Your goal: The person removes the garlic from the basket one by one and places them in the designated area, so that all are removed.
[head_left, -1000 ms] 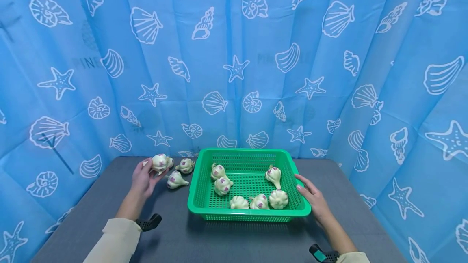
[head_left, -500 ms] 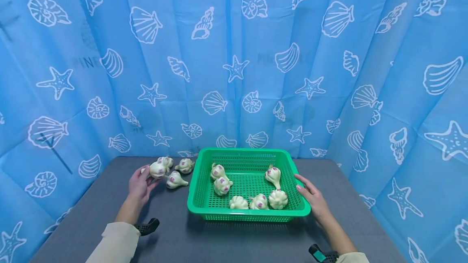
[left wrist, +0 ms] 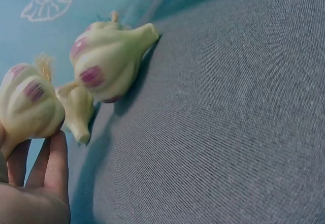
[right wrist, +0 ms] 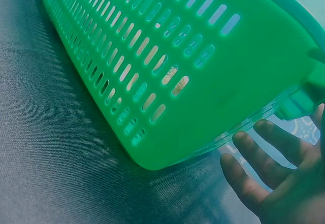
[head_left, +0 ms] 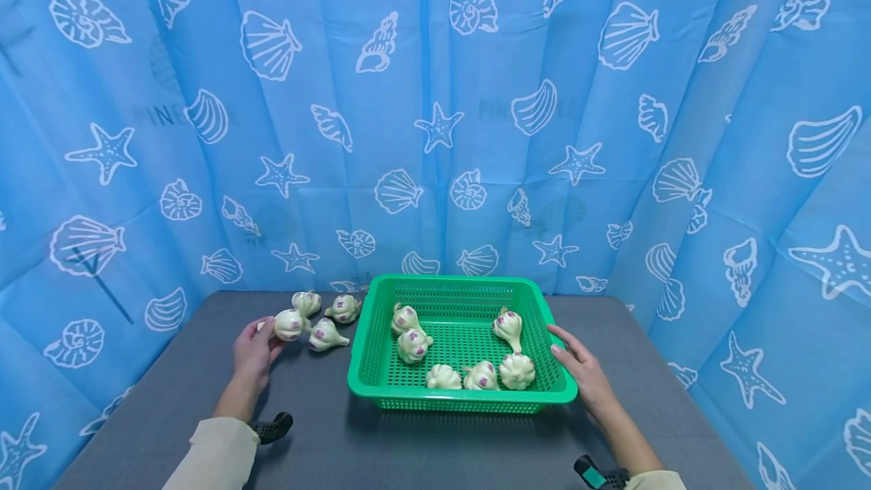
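My left hand [head_left: 253, 350] holds a garlic bulb [head_left: 289, 325] between thumb and fingers, at the left of the table. In the left wrist view this bulb [left wrist: 31, 102] sits against the fingertips, its stem pointing down toward the palm. Close by lie three more bulbs: one behind [head_left: 307, 302], one to the right [head_left: 327, 335] and another farther back [head_left: 343, 309]. Beside the right end of a green plastic basket [head_left: 463, 395] is my right hand [head_left: 590, 378], fingers extended along the rim. Seen from the right wrist, its fingers [right wrist: 259, 155] are spread next to the basket's outer wall.
Several garlic bulbs lie inside the basket, among them a long-stemmed one [head_left: 509, 328] at the right and a pair [head_left: 414, 346] at the left. A grey cloth [head_left: 422, 452] covers the table. Blue shell-print curtains [head_left: 435, 172] enclose its back and sides.
My left hand has moved left and toward me with its garlic bulb, away from the bulb behind, which now shows fully. The right hand and basket stay put.
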A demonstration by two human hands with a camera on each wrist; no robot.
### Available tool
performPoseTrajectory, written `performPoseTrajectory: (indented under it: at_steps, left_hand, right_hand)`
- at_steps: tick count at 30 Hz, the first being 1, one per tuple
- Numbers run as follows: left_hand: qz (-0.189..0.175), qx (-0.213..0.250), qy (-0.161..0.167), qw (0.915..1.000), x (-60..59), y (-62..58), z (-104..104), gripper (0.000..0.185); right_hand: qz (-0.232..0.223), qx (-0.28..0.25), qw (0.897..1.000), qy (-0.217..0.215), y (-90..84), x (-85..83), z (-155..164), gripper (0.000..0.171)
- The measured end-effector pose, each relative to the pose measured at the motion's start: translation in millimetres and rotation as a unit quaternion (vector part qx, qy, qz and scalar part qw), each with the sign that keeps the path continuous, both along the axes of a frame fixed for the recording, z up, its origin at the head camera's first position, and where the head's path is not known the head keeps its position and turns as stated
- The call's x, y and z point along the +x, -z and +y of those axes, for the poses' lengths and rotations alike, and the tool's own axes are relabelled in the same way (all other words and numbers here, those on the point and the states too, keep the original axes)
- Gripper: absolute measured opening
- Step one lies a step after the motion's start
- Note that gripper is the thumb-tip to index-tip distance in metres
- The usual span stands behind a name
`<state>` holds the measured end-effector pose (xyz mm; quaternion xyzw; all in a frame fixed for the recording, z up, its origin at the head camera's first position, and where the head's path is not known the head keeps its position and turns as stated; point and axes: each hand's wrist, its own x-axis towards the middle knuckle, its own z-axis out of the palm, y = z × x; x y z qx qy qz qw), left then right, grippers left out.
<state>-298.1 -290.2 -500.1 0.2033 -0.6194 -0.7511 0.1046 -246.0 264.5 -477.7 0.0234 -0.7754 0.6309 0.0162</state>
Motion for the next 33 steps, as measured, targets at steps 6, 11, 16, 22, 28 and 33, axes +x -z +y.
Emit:
performPoseTrajectory:
  at_steps: [6, 11, 16, 22, 28, 33]
  left_hand:
    - [0.0, 0.013, -0.029, 0.9995, 0.2, 5.3, -2.7, 0.05]
    - [0.005, 0.031, -0.067, 0.9973, -0.9, 9.4, -2.0, 0.046]
    - [0.006, 0.039, -0.093, 0.9949, -0.5, 12.6, -1.3, 0.044]
    - [0.0, 0.055, -0.122, 0.991, 2.9, 13.7, -5.4, 0.042]
    - [0.006, 0.04, -0.131, 0.9905, 3.2, 17.3, -8.1, 0.032]
    - [0.014, 0.001, -0.133, 0.991, 4.3, 19.6, -7.6, 0.027]
  right_hand:
    - [-0.005, -0.003, 1.0, -0.001, -0.1, 0.2, 0.9, 0.055]
    - [-0.005, -0.013, 1.0, -0.004, -1.2, 0.9, 1.3, 0.054]
    - [-0.003, -0.021, 1.0, -0.005, -2.7, 2.1, 0.7, 0.053]
    - [0.001, -0.019, 1.0, -0.006, -3.1, 2.9, -0.2, 0.053]
    - [0.002, -0.025, 1.0, -0.008, -3.2, 3.2, -0.8, 0.054]
    - [-0.001, -0.022, 1.0, -0.009, -3.3, 3.1, -1.0, 0.054]
